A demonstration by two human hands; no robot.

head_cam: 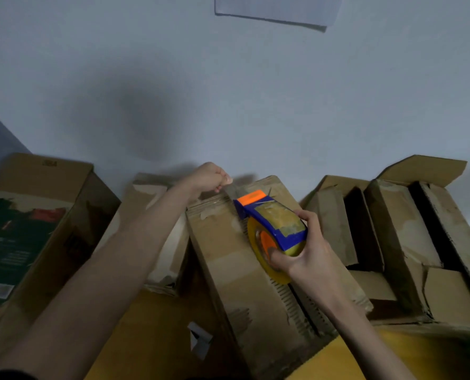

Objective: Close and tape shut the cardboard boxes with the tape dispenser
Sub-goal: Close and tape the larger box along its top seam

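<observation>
The tape dispenser (272, 231), blue with an orange front guard and an orange hub, sits over the top of the middle cardboard box (245, 270), tilted so that its front end points toward the far edge of the box and its yellowish roll of tape (258, 250) faces left. The right hand (302, 253) grips it from the near right side, fingers curled over the blue body and the thumb lying against the roll near the hub. The left hand (212, 178) reaches across to the far edge of the same box, fingers curled into a loose fist, thumb and fingertips pinching the free end of a clear tape strip (232, 189) that runs from the dispenser's front; the strip is faint and blurred, so whether it touches the cardboard cannot be told. The middle box lies with its top flaps down, its surface scuffed and marked with old tape residue. To its left, partly under the left forearm, stands another worn box (157, 204), and farther left a box with a dark green printed panel (22, 229). On the right an open box (409, 242) shows raised flaps and dark gaps between inner cardboard pieces. A small white scrap (199, 340) lies on the yellowish surface near the person. Beyond the boxes rises a pale wall (228, 91) with a sheet of paper (277, 8) fixed at the top.
</observation>
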